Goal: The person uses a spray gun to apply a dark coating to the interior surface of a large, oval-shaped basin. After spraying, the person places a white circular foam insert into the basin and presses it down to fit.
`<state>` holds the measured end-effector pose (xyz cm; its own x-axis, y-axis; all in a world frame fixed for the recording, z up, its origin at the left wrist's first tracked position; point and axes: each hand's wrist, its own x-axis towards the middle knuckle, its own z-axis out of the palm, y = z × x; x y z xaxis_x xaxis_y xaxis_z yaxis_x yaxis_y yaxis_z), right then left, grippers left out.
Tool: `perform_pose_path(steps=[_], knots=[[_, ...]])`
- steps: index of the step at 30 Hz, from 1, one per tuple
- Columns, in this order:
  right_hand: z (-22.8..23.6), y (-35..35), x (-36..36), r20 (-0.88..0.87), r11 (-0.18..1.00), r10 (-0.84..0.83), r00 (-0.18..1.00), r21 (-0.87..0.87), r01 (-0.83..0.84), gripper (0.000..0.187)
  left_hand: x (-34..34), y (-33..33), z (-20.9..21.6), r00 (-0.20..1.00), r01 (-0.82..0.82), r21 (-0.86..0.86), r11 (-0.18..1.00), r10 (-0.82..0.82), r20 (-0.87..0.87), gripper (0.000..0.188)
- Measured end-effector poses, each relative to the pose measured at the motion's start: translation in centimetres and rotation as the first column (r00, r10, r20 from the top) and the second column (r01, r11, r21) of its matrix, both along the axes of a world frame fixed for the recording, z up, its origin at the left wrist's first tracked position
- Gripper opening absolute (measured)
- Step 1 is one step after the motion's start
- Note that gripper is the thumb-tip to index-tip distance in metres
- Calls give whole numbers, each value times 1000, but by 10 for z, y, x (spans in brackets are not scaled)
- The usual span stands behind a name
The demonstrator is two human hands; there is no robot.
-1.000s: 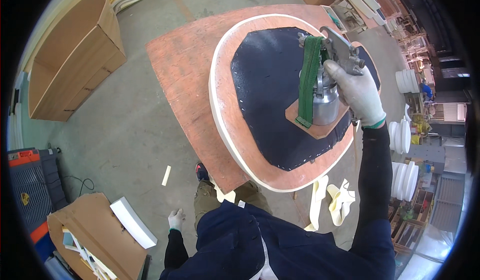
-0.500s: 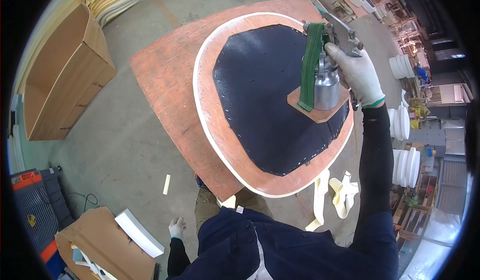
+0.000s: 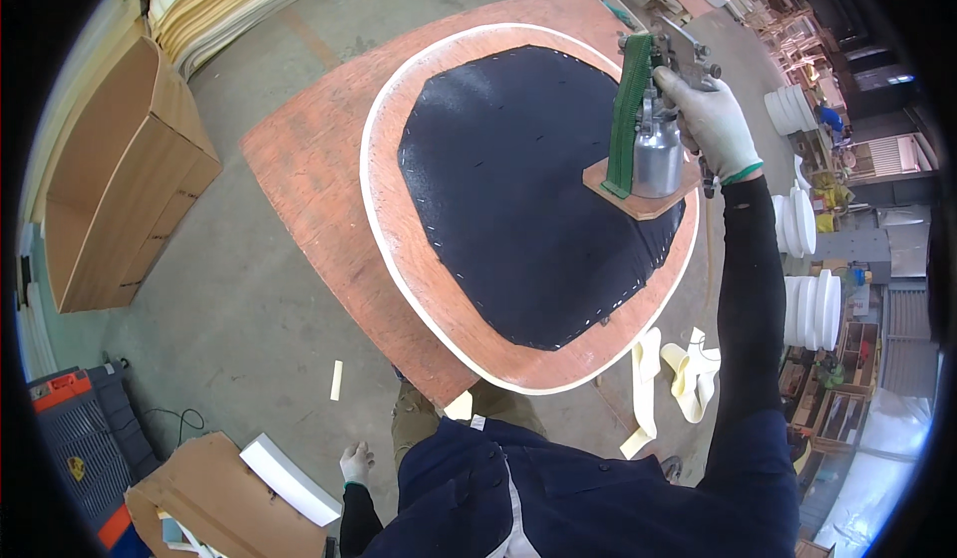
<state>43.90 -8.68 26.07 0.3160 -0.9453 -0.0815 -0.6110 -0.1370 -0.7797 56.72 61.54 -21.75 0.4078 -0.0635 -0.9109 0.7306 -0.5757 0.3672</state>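
My right hand (image 3: 715,125), in a white work glove, grips a spray gun (image 3: 688,55) with a metal cup (image 3: 658,164) below it. A green woven strap (image 3: 628,115) runs down the cup's left side to a small wooden plate (image 3: 638,204) under the cup. The gun is over the right part of a rounded wooden panel (image 3: 518,364), which has a white edge and a stapled black fabric (image 3: 518,199) across its middle. Down by my side, my gloved left hand (image 3: 356,463) hangs with loosely bent fingers and nothing visible in it.
Beneath the panel is a larger wooden board (image 3: 319,189). Cream foam strips (image 3: 645,389) lie on the floor at right. Cardboard boxes (image 3: 150,189) stand at left, near a dark equipment case (image 3: 85,438). Stacked foam sheets (image 3: 239,5) are at the far left.
My right hand and the spray gun have moved slightly away from me and to the right over the panel. The view has shifted a little. My left hand still hangs low.
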Motion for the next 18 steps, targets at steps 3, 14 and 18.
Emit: perform_pose_path(steps=[3,14,18], knots=[[3,-7,-11,-46,999,-27,999,21,28,25,0,-5,0,999,-30,-4,1000,30,11,27],[-4,18,-16,5,999,-31,1000,6,31,23,2,-10,0,999,-45,-41,998,46,26,10],[0,50,2,11,1000,13,1000,8,-14,23,-1,-9,2,998,-55,-40,998,56,32,10]])
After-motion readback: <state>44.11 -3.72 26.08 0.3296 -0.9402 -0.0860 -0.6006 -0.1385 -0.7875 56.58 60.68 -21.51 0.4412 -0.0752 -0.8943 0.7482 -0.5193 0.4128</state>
